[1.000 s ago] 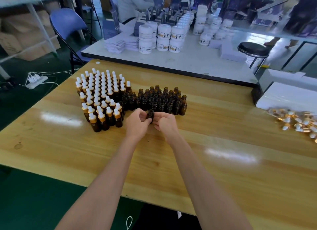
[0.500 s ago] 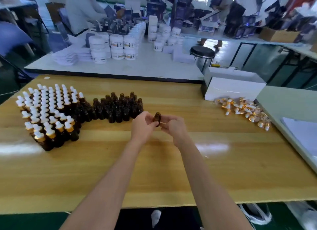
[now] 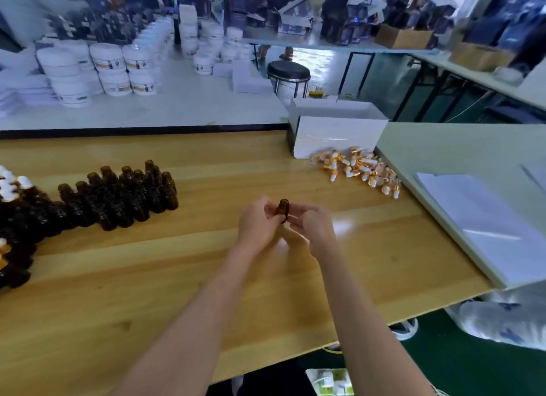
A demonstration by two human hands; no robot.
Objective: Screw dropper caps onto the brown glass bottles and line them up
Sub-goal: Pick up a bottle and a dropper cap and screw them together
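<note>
Wooden table (image 3: 147, 277) lies beneath my left hand (image 3: 256, 227) and right hand (image 3: 314, 228), both pinching one uncapped brown bottle (image 3: 283, 209) upright between them, spare bottles (image 3: 133, 200) standing off left, dropper caps (image 3: 360, 171) heaped beyond right.

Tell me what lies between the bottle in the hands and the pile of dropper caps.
Nothing: the head view shows only bare wooden table between the held bottle and the pile of dropper caps.
</note>
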